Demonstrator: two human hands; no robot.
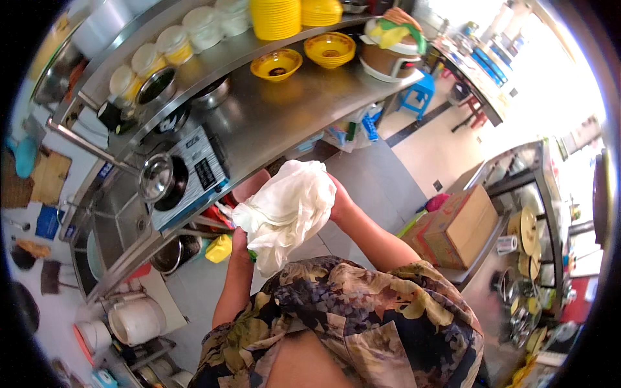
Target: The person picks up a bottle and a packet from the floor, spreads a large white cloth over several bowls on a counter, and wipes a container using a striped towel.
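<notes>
A crumpled white cloth (291,213) is held up in front of my body, bunched between both hands. My left hand (241,240) grips its lower left side, with most of the fingers hidden under the folds. A small bit of green shows beside that hand, too little to name. On the cloth's right edge is my right hand (335,200), its fingers covered by the fabric. Below the cloth is a patterned garment (349,300) on my own body.
A steel counter (276,106) runs ahead, bearing yellow bowls (276,64), a rice cooker (391,58) and a box (194,165) with a metal bowl (156,177). Left is a sink (109,228). At right, a cardboard box (458,228) sits beside a glass-sided cabinet (546,194).
</notes>
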